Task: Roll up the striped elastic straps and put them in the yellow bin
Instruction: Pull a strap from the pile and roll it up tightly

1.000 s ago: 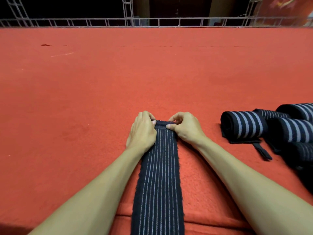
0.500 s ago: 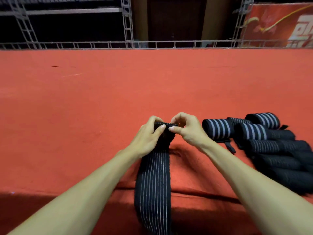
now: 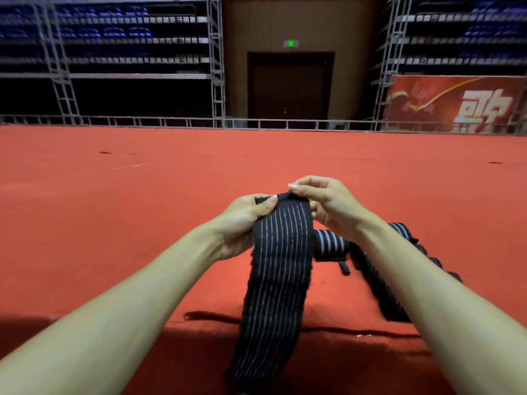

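A long black elastic strap with thin white stripes (image 3: pixel 276 275) hangs from both hands, lifted above the red carpet, its tail running down past the carpet's front edge. My left hand (image 3: pixel 242 220) pinches the strap's top left side. My right hand (image 3: pixel 328 206) pinches the top right corner, thumb and forefinger on the folded end. Behind my right forearm lie several rolled striped straps (image 3: pixel 330 245), partly hidden. No yellow bin is in view.
Red carpet (image 3: pixel 142 209) covers a wide raised platform, with its front edge (image 3: pixel 356 334) near me. A metal truss rail (image 3: pixel 171 121) lines the far side. Beyond it stand dark seating tiers, a door and a red banner (image 3: pixel 456 104).
Both hands have raised the strap's end off the carpet, where it lay flat a second ago. The view has tilted up, showing the hall behind the platform.
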Demonstrator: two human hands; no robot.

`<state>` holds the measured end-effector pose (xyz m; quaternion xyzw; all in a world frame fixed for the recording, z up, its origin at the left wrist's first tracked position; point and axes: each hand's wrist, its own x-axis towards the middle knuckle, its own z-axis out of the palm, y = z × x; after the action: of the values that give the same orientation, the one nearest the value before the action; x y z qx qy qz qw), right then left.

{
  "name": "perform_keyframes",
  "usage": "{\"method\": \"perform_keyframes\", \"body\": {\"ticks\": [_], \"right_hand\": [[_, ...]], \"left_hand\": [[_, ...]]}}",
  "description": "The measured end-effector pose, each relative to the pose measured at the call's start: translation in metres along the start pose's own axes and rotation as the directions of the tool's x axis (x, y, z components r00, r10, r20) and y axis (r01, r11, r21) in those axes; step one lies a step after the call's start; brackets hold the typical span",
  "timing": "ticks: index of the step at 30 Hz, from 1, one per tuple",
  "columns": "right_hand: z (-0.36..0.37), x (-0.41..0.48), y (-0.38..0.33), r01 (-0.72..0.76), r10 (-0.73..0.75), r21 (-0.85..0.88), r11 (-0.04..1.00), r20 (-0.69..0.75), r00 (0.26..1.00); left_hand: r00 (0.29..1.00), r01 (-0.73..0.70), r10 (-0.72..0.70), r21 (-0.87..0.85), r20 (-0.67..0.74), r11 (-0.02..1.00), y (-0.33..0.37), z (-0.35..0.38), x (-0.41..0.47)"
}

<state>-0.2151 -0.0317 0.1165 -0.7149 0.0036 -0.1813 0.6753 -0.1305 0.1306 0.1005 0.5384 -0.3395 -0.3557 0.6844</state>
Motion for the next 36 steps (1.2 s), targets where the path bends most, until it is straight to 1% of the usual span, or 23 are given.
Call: {"method": "perform_keyframes", "body": {"ticks": [1, 3, 4, 6, 7, 9, 12, 17, 20, 25, 26, 28, 29, 30, 32, 33, 36], "right_hand": [[-0.001, -0.001, 0.005, -0.027, 0.026, -0.018, 0.999, -0.035, 0.999], [-0.002, -0.003, 0.025, -0.111, 0.106, -0.044, 0.993, -0.088, 0.99], [-0.001, -0.005, 0.036, -0.148, 0.141, -0.063, 0.987, -0.102, 0.985], [-0.003, -0.01, 0.057, -0.193, 0.181, -0.087, 0.977, -0.13, 0.975], [-0.004, -0.012, 0.064, -0.208, 0.193, -0.088, 0.974, -0.152, 0.969], [-0.01, -0.01, 0.079, -0.241, 0.222, -0.072, 0.968, -0.199, 0.954], [-0.016, -0.001, 0.097, -0.284, 0.273, -0.023, 0.958, -0.215, 0.938], [-0.019, 0.017, 0.139, -0.29, 0.289, 0.036, 0.957, -0.24, 0.927], [-0.021, 0.029, 0.17, -0.264, 0.269, 0.056, 0.963, -0.285, 0.92], [-0.022, 0.042, 0.2, -0.193, 0.196, 0.042, 0.98, -0.318, 0.928], [-0.024, 0.044, 0.204, -0.173, 0.182, 0.056, 0.983, -0.324, 0.929], [-0.027, 0.045, 0.21, -0.116, 0.138, 0.084, 0.99, -0.351, 0.926], [-0.028, 0.046, 0.214, -0.086, 0.108, 0.075, 0.993, -0.364, 0.925], [-0.029, 0.046, 0.217, -0.056, 0.063, 0.028, 0.998, -0.375, 0.925], [-0.03, 0.045, 0.219, -0.019, -0.015, -0.091, 0.996, -0.361, 0.932], [-0.03, 0.045, 0.22, -0.011, -0.032, -0.118, 0.993, -0.355, 0.934], [-0.028, 0.044, 0.219, -0.014, -0.02, -0.092, 0.996, -0.359, 0.933]], "left_hand": [[0.997, -0.021, 0.027, 0.082, -0.074, 0.996, -0.005, 0.002, 0.005], [0.972, -0.055, 0.12, 0.3, -0.202, 0.952, -0.022, 0.001, 0.016], [0.959, -0.077, 0.173, 0.383, -0.224, 0.92, -0.032, -0.002, 0.02], [0.942, -0.132, 0.263, 0.487, -0.211, 0.863, -0.055, -0.006, 0.03], [0.936, -0.151, 0.29, 0.518, -0.2, 0.842, -0.065, -0.008, 0.033], [0.931, -0.172, 0.311, 0.525, -0.189, 0.833, -0.083, -0.011, 0.043], [0.913, -0.213, 0.367, 0.56, -0.177, 0.8, -0.103, -0.016, 0.056], [0.895, -0.193, 0.4, 0.639, -0.197, 0.745, -0.133, -0.033, 0.081], [0.896, -0.162, 0.385, 0.642, -0.223, 0.749, -0.156, -0.047, 0.095], [0.89, -0.151, 0.362, 0.568, -0.278, 0.809, -0.173, -0.057, 0.106], [0.891, -0.152, 0.346, 0.526, -0.293, 0.837, -0.175, -0.059, 0.108], [0.908, -0.116, 0.249, 0.367, -0.337, 0.923, -0.177, -0.059, 0.108], [0.916, -0.087, 0.189, 0.285, -0.353, 0.954, -0.18, -0.061, 0.107], [0.918, -0.074, 0.16, 0.241, -0.363, 0.968, -0.181, -0.06, 0.107], [0.918, -0.06, 0.159, 0.271, -0.363, 0.961, -0.183, -0.06, 0.107], [0.92, -0.054, 0.161, 0.291, -0.357, 0.955, -0.183, -0.061, 0.107], [0.932, -0.032, 0.139, 0.307, -0.334, 0.951, -0.185, -0.064, 0.107]]}}
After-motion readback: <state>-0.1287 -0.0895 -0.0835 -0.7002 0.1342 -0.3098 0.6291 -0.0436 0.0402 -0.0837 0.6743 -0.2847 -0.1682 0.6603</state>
